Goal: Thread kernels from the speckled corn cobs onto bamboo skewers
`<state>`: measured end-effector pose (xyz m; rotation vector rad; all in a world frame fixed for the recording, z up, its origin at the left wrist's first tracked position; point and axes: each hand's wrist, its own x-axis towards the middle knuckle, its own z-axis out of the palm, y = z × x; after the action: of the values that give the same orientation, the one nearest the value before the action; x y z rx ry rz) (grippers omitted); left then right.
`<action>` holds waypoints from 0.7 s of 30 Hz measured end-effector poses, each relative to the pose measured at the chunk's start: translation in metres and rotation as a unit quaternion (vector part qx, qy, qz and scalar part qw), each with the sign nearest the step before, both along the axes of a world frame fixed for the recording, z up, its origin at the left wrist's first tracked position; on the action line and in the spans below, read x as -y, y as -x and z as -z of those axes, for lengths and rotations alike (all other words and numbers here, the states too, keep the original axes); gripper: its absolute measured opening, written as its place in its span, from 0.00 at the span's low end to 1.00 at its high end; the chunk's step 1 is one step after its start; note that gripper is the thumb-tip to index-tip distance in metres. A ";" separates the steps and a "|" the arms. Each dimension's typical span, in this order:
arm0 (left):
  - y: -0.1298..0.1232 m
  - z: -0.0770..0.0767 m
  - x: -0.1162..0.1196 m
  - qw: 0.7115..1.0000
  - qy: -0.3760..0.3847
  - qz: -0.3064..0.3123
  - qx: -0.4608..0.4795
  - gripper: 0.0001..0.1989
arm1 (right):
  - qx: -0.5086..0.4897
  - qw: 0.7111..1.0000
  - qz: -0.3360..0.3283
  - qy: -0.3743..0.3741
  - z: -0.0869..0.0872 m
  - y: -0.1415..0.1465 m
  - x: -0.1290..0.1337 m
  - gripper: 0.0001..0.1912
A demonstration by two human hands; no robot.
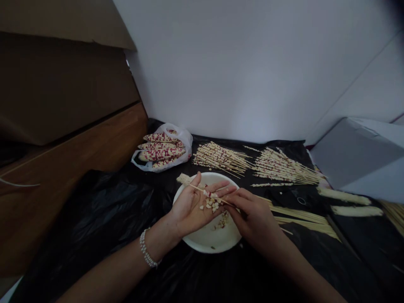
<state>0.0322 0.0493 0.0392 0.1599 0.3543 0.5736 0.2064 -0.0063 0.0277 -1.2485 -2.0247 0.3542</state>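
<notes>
My left hand (188, 210) lies palm up over a white bowl (203, 247), its fingers stretched out. A small heap of loose corn kernels (212, 205) rests on that palm. Pinched in the fingers of my right hand (249, 210) is a thin wooden skewer (197, 187), slanting across the left palm. A few pale and red kernels are threaded along the middle of the skewer. More kernels (222, 221) lie at the bottom of the bowl. A stripped cob (186, 179) leans at the bowl's far rim, partly hidden by my left hand.
Behind the bowl, a plastic bag (186, 141) holds several speckled corn cobs (161, 153). Two piles of kernel-filled skewers (217, 158) lie along the wall. To the right are bare skewers (303, 214) and two stripped cobs (344, 196). Black plastic sheeting (116, 210) covers the surface.
</notes>
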 end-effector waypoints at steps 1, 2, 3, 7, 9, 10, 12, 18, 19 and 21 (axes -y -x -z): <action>0.000 0.000 0.000 1.000 -0.002 0.003 0.001 0.35 | 0.000 1.000 0.000 0.001 0.001 0.000 0.000 0.11; 0.000 0.000 0.000 1.000 -0.005 0.007 0.003 0.35 | 0.000 1.000 0.001 0.006 0.001 0.001 0.000 0.10; 0.000 0.000 0.001 1.000 -0.007 0.011 0.004 0.35 | -0.004 1.000 0.002 0.010 0.001 0.001 0.000 0.10; -0.001 0.000 0.003 0.999 -0.023 0.023 -0.005 0.33 | -0.038 0.999 -0.008 0.016 -0.004 0.002 -0.001 0.10; -0.002 0.002 0.005 0.998 -0.036 0.014 -0.045 0.26 | -0.041 0.999 0.008 0.015 -0.007 0.001 -0.001 0.09; -0.003 0.004 0.005 0.996 -0.045 0.003 -0.074 0.21 | -0.039 0.999 0.018 0.015 -0.009 0.000 -0.001 0.09; -0.004 0.008 0.007 0.989 -0.066 -0.017 -0.131 0.09 | -0.035 0.999 0.034 0.014 -0.011 -0.002 -0.001 0.09; -0.004 0.020 0.007 0.973 -0.131 -0.005 -0.188 0.07 | -0.036 0.999 0.029 0.022 -0.015 -0.001 0.002 0.08; -0.004 0.020 0.007 0.972 -0.138 -0.002 -0.192 0.07 | -0.037 0.999 0.032 0.022 -0.016 -0.001 0.002 0.08; -0.003 0.020 0.005 0.969 -0.151 0.004 -0.194 0.07 | -0.037 0.998 0.045 0.015 -0.017 0.000 0.003 0.07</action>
<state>0.0354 0.0443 0.0194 0.5713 0.6454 0.5864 0.2065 -0.0094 0.0444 -1.3216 -1.8993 0.3845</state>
